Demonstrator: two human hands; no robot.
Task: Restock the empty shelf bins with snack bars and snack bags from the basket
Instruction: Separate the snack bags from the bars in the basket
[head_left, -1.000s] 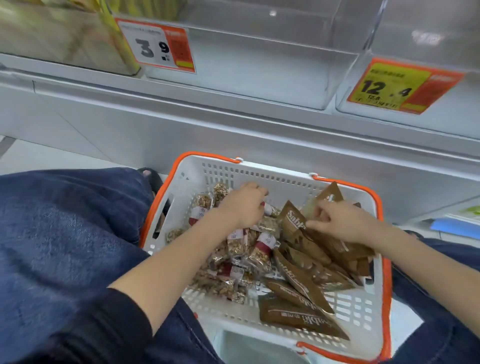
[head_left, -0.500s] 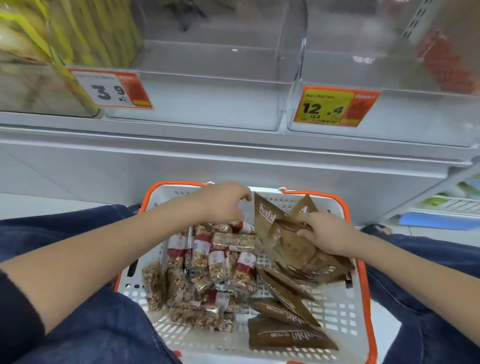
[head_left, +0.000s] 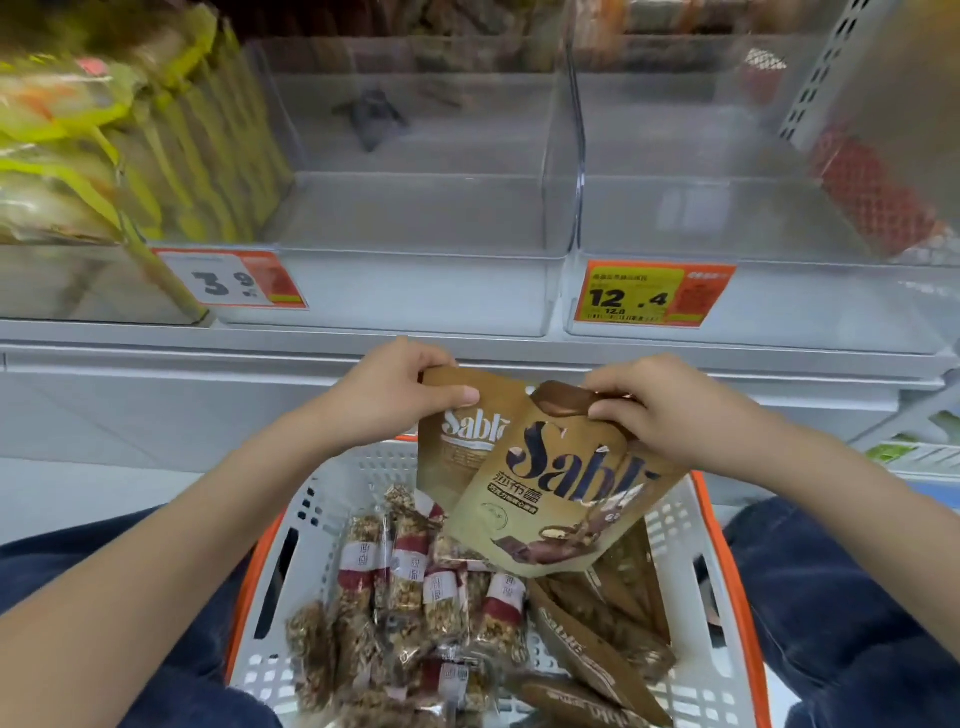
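Above the basket (head_left: 724, 613), both hands held snack bags clear of the pile, just below the front edge of the shelf (head_left: 208, 358). Left hand (head_left: 387, 397) had its thumb curled over the top corner of the rear bag (head_left: 457, 441), its grip closed on that corner. Right hand (head_left: 670, 410) pinched the dark top edge of the front bag (head_left: 561, 499), fingers curled round it, grip tight. Front bag overlapped the rear one and hung tilted, its lower edge over the basket's contents.

Inside the white basket with its orange rim, snack bars (head_left: 415, 587) in clear wrappers with red and white bands lay heaped on the left side. More brown bags (head_left: 597, 649) lay flat on the right side, touching the bars.

Two clear bins sat side by side on the shelf. Middle bin (head_left: 405, 228) carried a price tag (head_left: 234, 280) reading 3.9 at its lower left. Right bin (head_left: 727, 228) carried a yellow and orange tag (head_left: 649, 293) reading 12.4. Left of the middle bin stood a row of yellow packets (head_left: 130, 156), blurred. At the far right a red packet (head_left: 872, 187) showed behind clear plastic, too blurred to read.

Blue trouser legs (head_left: 857, 597) flanked the basket on both sides.
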